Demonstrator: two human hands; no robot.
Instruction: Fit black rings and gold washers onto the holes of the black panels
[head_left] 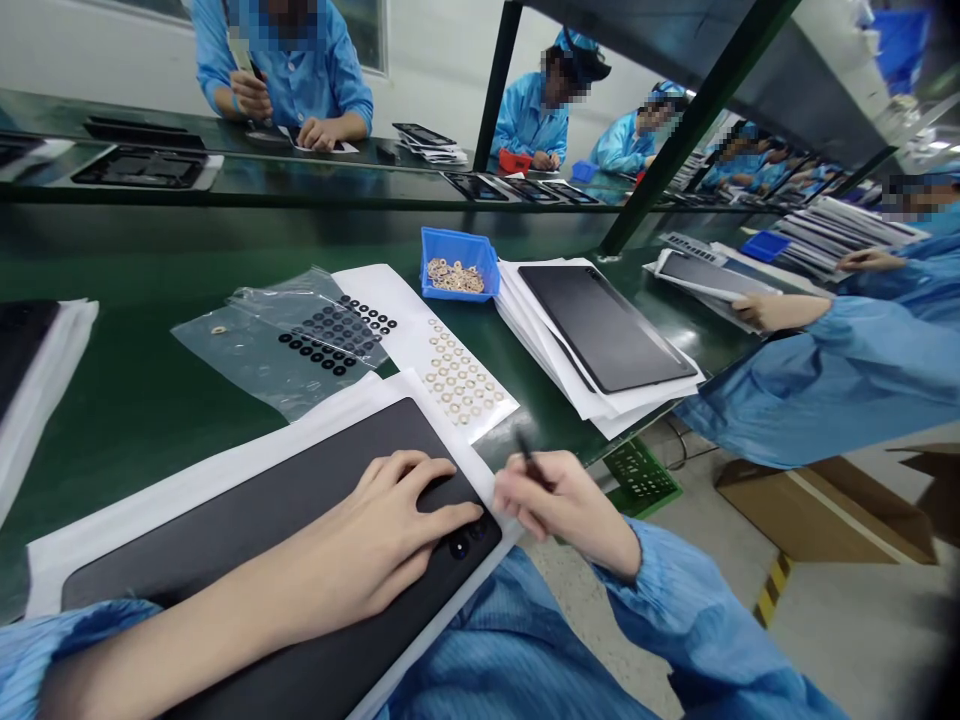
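Right now the left hand (401, 510) lies palm down on a dark grey tablet (247, 570), its fingers slightly curled and not gripping, just beside the round camera openings (459, 545) near the tablet's corner. The tablet lies back up on a white sheet (142, 545) at the near edge of the green surface (135, 420). The right hand (559, 505) is closed on a slim black tool (531, 458), pinching it between thumb and fingers just beside that corner. Farther out on the surface, a clear plastic bag (225, 350) overlaps rows of black round stickers (334, 330), next to a paper sheet of gold rings (457, 375) and a blue bin (450, 250) of loose gold rings (455, 277). To the right, a second tablet (604, 325) rests on a stack of white papers (555, 360). A co-worker's hand (780, 312) touches a third tablet (709, 275), and more co-workers (532, 125) in blue smocks sit across the surface. Below it, a green stencil board (641, 478) and a cardboard box (817, 510) sit on the floor (847, 640).
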